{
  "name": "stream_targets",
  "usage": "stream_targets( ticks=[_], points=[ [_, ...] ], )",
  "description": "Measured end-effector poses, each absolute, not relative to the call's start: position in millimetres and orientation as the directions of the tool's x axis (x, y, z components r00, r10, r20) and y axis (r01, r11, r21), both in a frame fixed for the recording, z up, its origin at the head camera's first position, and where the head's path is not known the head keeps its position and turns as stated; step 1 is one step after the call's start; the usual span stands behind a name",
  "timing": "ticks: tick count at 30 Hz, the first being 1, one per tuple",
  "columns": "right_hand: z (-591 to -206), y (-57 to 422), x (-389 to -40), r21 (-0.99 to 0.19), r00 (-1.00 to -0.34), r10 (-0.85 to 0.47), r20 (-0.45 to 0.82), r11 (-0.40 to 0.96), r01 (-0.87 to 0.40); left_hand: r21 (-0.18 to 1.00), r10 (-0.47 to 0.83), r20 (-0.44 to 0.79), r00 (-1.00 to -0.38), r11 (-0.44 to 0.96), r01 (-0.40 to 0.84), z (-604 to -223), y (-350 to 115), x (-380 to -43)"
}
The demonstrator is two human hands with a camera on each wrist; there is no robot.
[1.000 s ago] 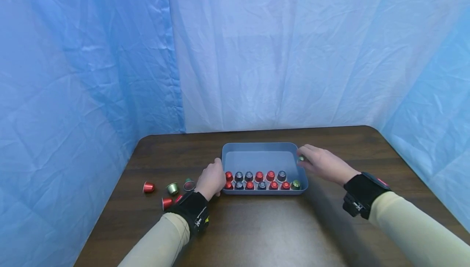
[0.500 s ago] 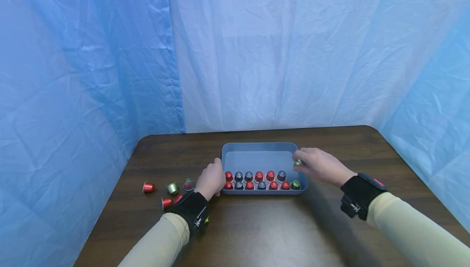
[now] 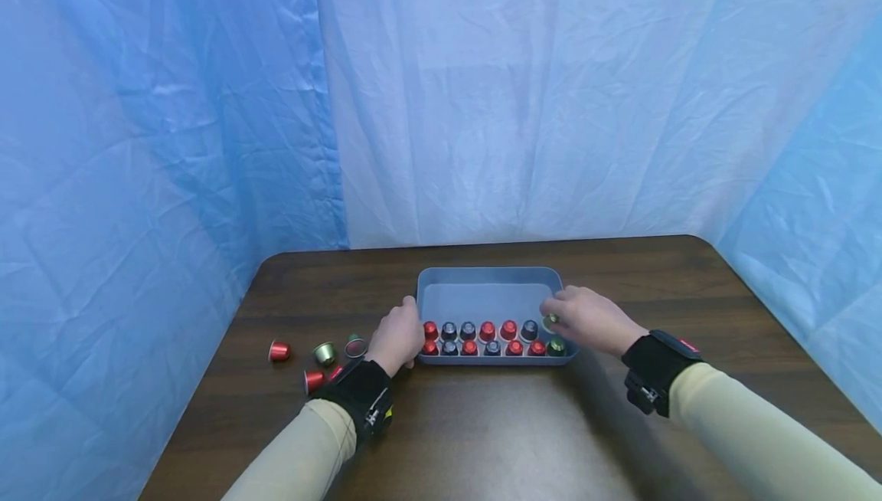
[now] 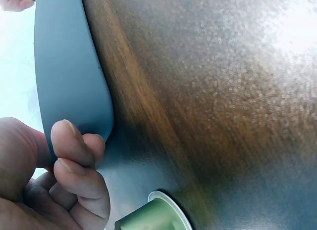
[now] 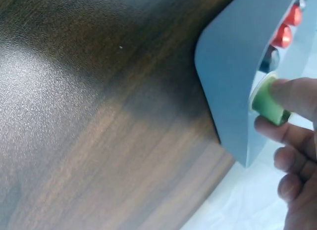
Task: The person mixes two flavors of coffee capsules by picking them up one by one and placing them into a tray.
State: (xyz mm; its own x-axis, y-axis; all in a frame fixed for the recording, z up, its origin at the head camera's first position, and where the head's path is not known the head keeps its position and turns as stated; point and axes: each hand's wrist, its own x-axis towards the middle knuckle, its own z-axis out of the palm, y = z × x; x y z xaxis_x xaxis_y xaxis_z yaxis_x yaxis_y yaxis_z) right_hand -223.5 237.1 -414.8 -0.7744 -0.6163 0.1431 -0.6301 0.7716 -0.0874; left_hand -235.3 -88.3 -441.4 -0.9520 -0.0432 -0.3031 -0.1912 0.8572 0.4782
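Note:
My right hand [image 3: 591, 319] pinches a green coffee capsule [image 5: 270, 99] between thumb and fingers, over the right end of a grey-blue tray [image 3: 489, 275]. Below it, a dark green capsule [image 3: 556, 346] stands at the right end of the tray's front row. Red capsules [image 3: 508, 329] and dark blue capsules [image 3: 529, 330] stand beside it in two rows along the front wall. At the tray's left end, my left hand [image 3: 396, 336] grips the wall; in the left wrist view its fingers [image 4: 69, 141] curl against the outer side near a corner.
Left of the tray, loose capsules lie on the dark wooden table [image 3: 482, 440]: a red capsule [image 3: 279, 351], a green capsule [image 3: 325, 353], another red capsule [image 3: 313, 381] and a dark green one [image 3: 355, 346]. Blue-white sheets [image 3: 517, 103] hang behind and beside the table.
My right hand has moved left and toward me with the green capsule, from the tray's right rim to above the right end of the rear row. The left hand stays in place.

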Motion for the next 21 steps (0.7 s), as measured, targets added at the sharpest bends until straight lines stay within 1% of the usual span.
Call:
stream_targets(
  ticks=[9, 21],
  points=[
    [-421, 237, -226, -0.036, -0.762, -0.635, 0.128, 0.764, -0.644, 0.469, -0.038, -0.302, -0.952, 0.864, -0.184, -443, -89, -237],
    [-427, 239, -229, -0.077, -0.779, -0.621, 0.083, 0.776, -0.626, 0.471, -0.045, -0.302, -0.952, 0.861, -0.190, -443, -89, -236]
  ],
)
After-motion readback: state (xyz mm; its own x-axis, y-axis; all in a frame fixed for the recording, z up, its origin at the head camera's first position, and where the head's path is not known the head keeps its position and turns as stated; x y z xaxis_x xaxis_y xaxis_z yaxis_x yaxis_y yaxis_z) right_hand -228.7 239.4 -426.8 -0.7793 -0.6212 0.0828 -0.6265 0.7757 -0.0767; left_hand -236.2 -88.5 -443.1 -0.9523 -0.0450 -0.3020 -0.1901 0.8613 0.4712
